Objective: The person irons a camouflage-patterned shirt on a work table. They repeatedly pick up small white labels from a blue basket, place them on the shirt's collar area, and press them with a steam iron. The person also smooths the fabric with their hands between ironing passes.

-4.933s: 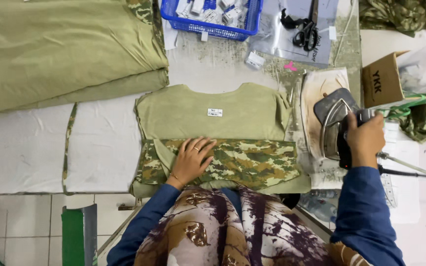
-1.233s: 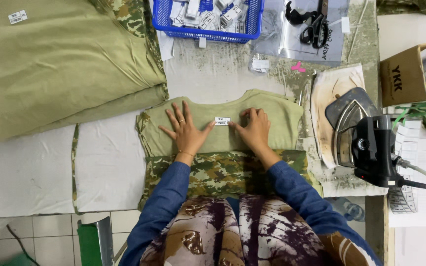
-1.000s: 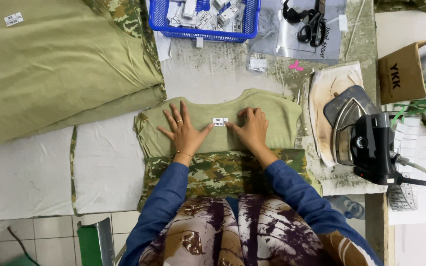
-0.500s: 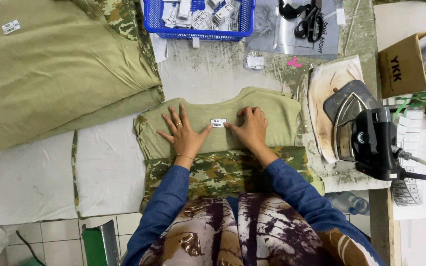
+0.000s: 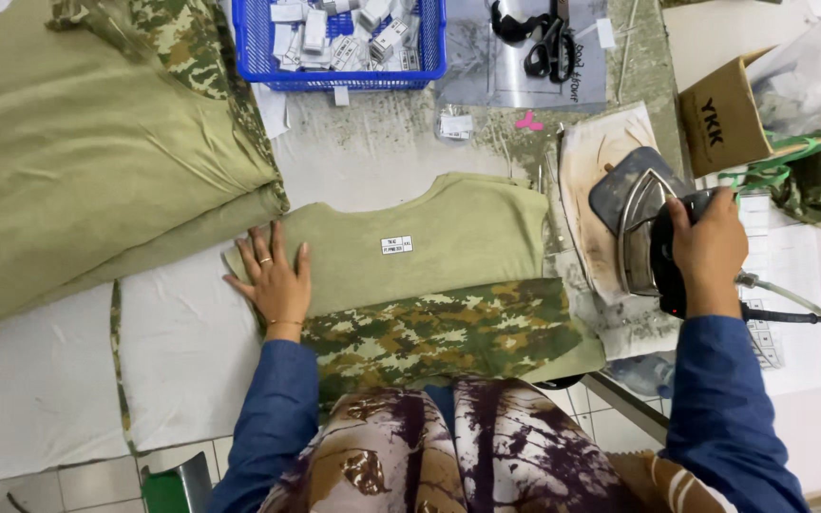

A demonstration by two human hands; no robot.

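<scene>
Your right hand [image 5: 708,249] has left the folded olive shirt [image 5: 410,252] since half a second ago and is now clenched around the black handle of the steam iron [image 5: 648,233], which stands on its stained pad [image 5: 601,171] at right. Your left hand [image 5: 273,277] has slid leftward and lies flat, fingers spread, on the shirt's left edge, grasping nothing. The shirt lies centre on the table, white label up, its camouflage part [image 5: 439,328] nearest you. The blue basket [image 5: 249,43] sits far behind.
</scene>
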